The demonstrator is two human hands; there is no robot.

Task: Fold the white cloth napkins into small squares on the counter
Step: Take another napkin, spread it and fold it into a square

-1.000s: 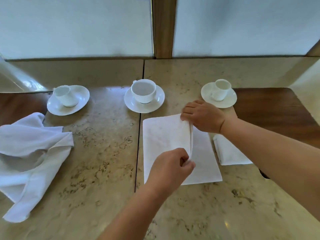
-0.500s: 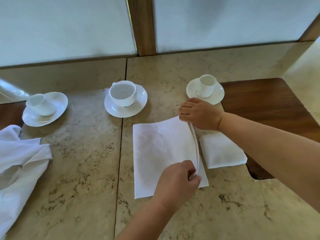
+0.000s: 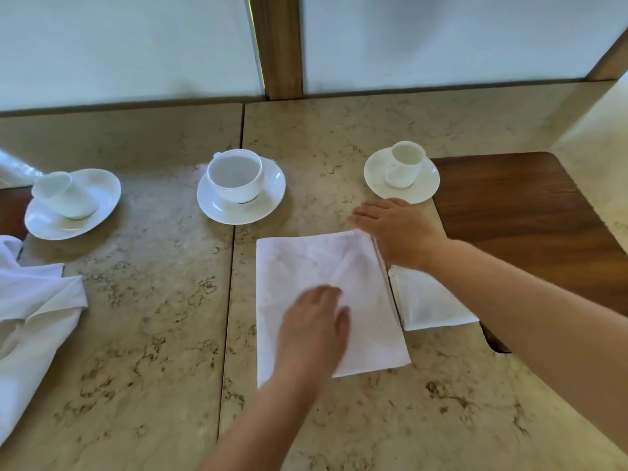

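Note:
A white napkin [image 3: 367,287] lies folded into a tall rectangle on the stone counter [image 3: 153,334]. My left hand [image 3: 314,329] rests flat on its lower middle, fingers straight. My right hand [image 3: 397,232] lies flat at the napkin's far right corner, fingers stretched out to the left. A smaller folded napkin [image 3: 428,300] sits just right of the first one, partly under my right forearm. A heap of unfolded white napkins [image 3: 30,317] lies at the left edge.
Three white cups on saucers stand in a row behind the napkins: a left cup [image 3: 66,198], a middle cup [image 3: 236,180] and a right cup [image 3: 404,164]. A dark wooden panel [image 3: 530,215] lies at the right. A wall with a wooden post [image 3: 277,45] closes the back.
Both hands pinched the napkin's right edge and carried it over; now the fold lies flat, both hands have let go and rest open on the cloth.

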